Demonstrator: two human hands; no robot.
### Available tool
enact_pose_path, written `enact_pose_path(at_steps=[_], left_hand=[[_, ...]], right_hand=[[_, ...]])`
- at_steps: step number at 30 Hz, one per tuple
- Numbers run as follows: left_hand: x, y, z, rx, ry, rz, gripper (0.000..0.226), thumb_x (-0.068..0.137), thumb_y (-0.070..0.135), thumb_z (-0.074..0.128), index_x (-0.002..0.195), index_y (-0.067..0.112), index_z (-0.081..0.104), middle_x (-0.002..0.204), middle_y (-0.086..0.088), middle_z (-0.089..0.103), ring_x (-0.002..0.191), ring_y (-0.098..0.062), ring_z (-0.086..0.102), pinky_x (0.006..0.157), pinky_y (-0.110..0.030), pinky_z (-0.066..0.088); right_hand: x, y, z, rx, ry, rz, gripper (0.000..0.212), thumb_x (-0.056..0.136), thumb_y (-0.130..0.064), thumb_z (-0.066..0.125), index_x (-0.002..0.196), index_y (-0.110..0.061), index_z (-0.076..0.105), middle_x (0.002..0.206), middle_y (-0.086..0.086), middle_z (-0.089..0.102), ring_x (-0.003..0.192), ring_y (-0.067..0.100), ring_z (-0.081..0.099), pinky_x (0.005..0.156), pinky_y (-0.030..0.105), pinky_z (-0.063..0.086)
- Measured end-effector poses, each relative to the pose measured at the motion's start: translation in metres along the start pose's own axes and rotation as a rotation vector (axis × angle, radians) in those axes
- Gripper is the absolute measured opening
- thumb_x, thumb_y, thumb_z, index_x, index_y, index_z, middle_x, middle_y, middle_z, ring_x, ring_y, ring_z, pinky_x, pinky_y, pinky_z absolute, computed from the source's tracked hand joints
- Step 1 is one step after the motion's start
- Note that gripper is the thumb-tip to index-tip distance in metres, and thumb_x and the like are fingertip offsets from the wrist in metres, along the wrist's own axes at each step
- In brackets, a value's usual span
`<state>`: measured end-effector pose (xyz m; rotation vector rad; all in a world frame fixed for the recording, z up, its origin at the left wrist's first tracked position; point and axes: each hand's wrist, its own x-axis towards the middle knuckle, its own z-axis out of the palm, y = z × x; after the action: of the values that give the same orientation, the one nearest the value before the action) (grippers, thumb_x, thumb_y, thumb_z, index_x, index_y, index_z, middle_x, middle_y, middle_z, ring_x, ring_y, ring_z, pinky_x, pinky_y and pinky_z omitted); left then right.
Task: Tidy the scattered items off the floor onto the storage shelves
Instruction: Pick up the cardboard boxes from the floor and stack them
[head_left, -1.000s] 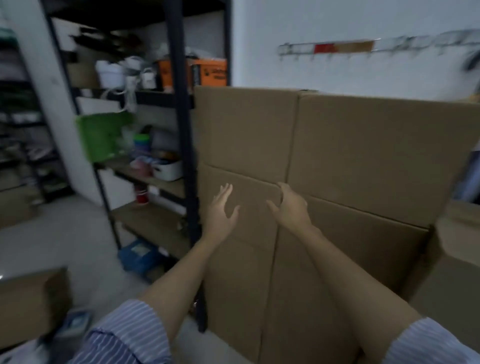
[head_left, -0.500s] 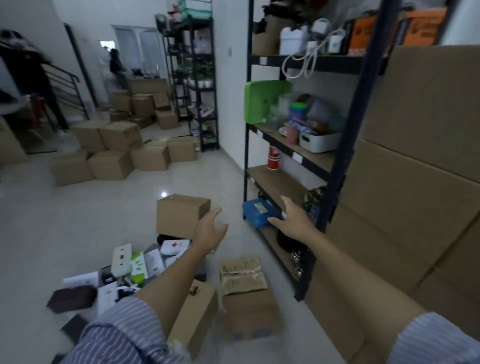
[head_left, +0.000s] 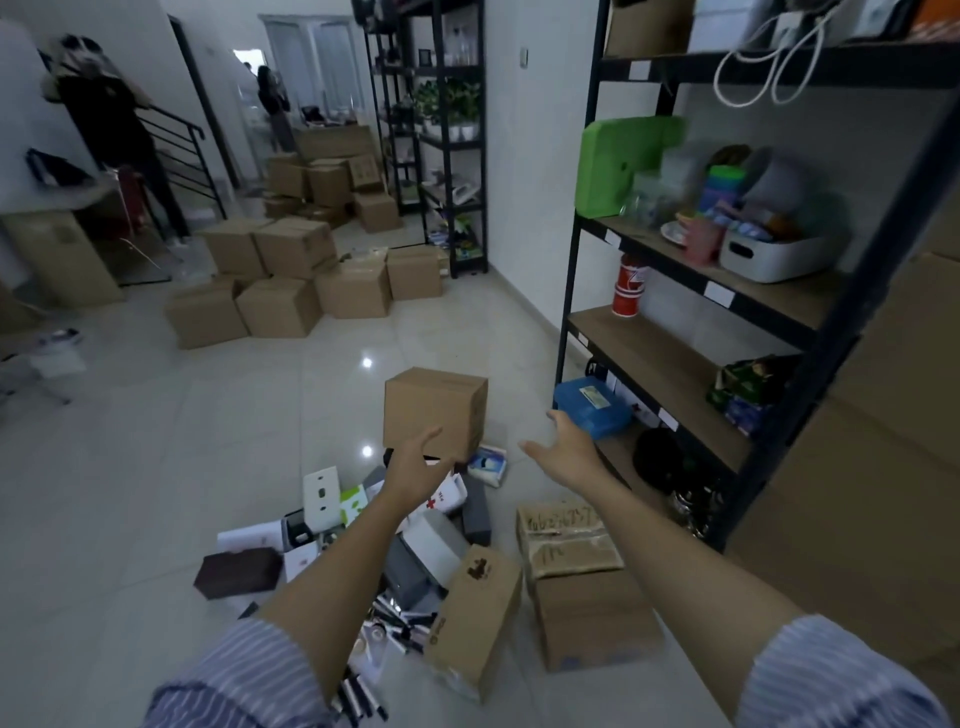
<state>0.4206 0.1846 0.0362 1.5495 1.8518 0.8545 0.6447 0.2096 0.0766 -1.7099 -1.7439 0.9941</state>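
A heap of scattered items (head_left: 395, 540) lies on the tiled floor in front of me: small white boxes, a dark brown box (head_left: 239, 571), a first-aid box, pens. Three cardboard boxes stand around it: an upright one (head_left: 436, 410) behind, a taped one (head_left: 582, 582) at the right, a tipped one (head_left: 475, 618) in front. My left hand (head_left: 415, 467) and my right hand (head_left: 563, 449) reach out over the heap, both open and holding nothing. The black storage shelves (head_left: 654, 358) stand at the right.
The shelves hold a green lid (head_left: 623, 166), a white tub (head_left: 774, 254), a red cup (head_left: 626, 286) and a blue case (head_left: 592, 405). Large flat cartons (head_left: 883, 441) lean at the far right. Stacked boxes (head_left: 291, 280) and two people stand at the back.
My view has swung left from the flat cartons to the floor and the shelves. Both hands stay stretched out and open, now over the heap.
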Motion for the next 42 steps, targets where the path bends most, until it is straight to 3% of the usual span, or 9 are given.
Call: enact_pose_path(at_steps=[2, 6, 9, 11, 19, 24, 29, 37, 42], left_hand=[[0.013, -0.009, 0.0, -0.045, -0.009, -0.039, 0.058, 0.092, 0.021, 0.066, 0.144, 0.008, 0.044, 0.143, -0.013, 0.049, 0.128, -0.026, 0.049, 0.103, -0.026, 0.039], [0.041, -0.023, 0.014, -0.16, -0.026, -0.116, 0.057, 0.093, 0.017, 0.065, 0.144, 0.008, 0.043, 0.138, -0.009, 0.048, 0.092, -0.009, 0.056, 0.066, 0.0, 0.041], [0.067, -0.018, 0.032, -0.221, -0.014, -0.164, 0.056, 0.092, 0.018, 0.066, 0.143, 0.006, 0.044, 0.147, -0.011, 0.044, 0.127, -0.024, 0.048, 0.101, -0.019, 0.039], [0.084, -0.013, 0.044, -0.274, -0.017, -0.193, 0.057, 0.092, 0.019, 0.066, 0.143, 0.007, 0.044, 0.146, -0.009, 0.044, 0.131, -0.026, 0.045, 0.108, -0.033, 0.038], [0.164, -0.001, 0.064, -0.377, 0.056, -0.288, 0.057, 0.094, 0.017, 0.063, 0.145, 0.003, 0.04, 0.146, -0.011, 0.046, 0.128, -0.023, 0.049, 0.089, -0.02, 0.041], [0.201, -0.004, 0.055, -0.383, 0.095, -0.319, 0.058, 0.093, 0.018, 0.064, 0.145, 0.003, 0.041, 0.146, -0.014, 0.046, 0.129, -0.026, 0.049, 0.106, -0.036, 0.042], [0.229, -0.019, 0.04, -0.424, 0.094, -0.357, 0.058, 0.093, 0.022, 0.064, 0.145, 0.008, 0.042, 0.145, -0.012, 0.047, 0.128, -0.024, 0.049, 0.097, -0.029, 0.041], [0.26, -0.048, 0.012, -0.4, 0.087, -0.388, 0.059, 0.092, 0.025, 0.065, 0.144, 0.011, 0.041, 0.142, -0.014, 0.049, 0.123, -0.027, 0.053, 0.093, -0.038, 0.05], [0.276, -0.064, 0.008, -0.408, 0.079, -0.399, 0.059, 0.091, 0.026, 0.066, 0.143, 0.01, 0.042, 0.139, -0.016, 0.051, 0.12, -0.028, 0.055, 0.103, -0.042, 0.046]], right_hand=[[0.013, -0.002, 0.009, 0.021, 0.006, 0.017, 0.069, 0.093, -0.027, 0.065, 0.15, -0.009, 0.031, 0.149, 0.011, 0.042, 0.133, 0.023, 0.044, 0.093, 0.021, 0.034], [0.045, 0.001, 0.017, 0.028, 0.01, 0.051, 0.065, 0.093, -0.027, 0.064, 0.149, -0.01, 0.034, 0.146, 0.012, 0.045, 0.13, 0.024, 0.047, 0.093, 0.024, 0.037], [0.083, 0.004, 0.018, 0.003, -0.024, 0.07, 0.064, 0.094, -0.029, 0.062, 0.148, -0.011, 0.035, 0.146, 0.011, 0.045, 0.129, 0.024, 0.048, 0.095, 0.028, 0.04], [0.109, 0.004, 0.019, -0.009, -0.057, 0.078, 0.063, 0.095, -0.03, 0.061, 0.149, -0.011, 0.034, 0.147, 0.01, 0.044, 0.129, 0.024, 0.048, 0.092, 0.026, 0.039], [0.207, 0.001, 0.021, -0.026, -0.163, 0.078, 0.063, 0.094, -0.028, 0.062, 0.148, -0.01, 0.036, 0.136, 0.014, 0.054, 0.119, 0.023, 0.054, 0.086, 0.026, 0.042], [0.253, -0.002, 0.029, -0.011, -0.186, 0.093, 0.062, 0.093, -0.028, 0.063, 0.146, -0.008, 0.038, 0.136, 0.014, 0.054, 0.119, 0.025, 0.054, 0.087, 0.025, 0.041], [0.28, -0.007, 0.042, 0.022, -0.175, 0.135, 0.059, 0.094, -0.027, 0.062, 0.144, -0.008, 0.039, 0.131, 0.014, 0.057, 0.118, 0.025, 0.056, 0.088, 0.025, 0.041], [0.307, -0.019, 0.067, 0.061, -0.121, 0.178, 0.056, 0.095, -0.026, 0.059, 0.144, -0.007, 0.041, 0.135, 0.014, 0.055, 0.119, 0.025, 0.055, 0.083, 0.021, 0.038], [0.318, -0.022, 0.085, 0.061, -0.113, 0.172, 0.051, 0.096, -0.025, 0.058, 0.141, -0.008, 0.044, 0.136, 0.013, 0.054, 0.122, 0.026, 0.053, 0.091, 0.024, 0.04]])
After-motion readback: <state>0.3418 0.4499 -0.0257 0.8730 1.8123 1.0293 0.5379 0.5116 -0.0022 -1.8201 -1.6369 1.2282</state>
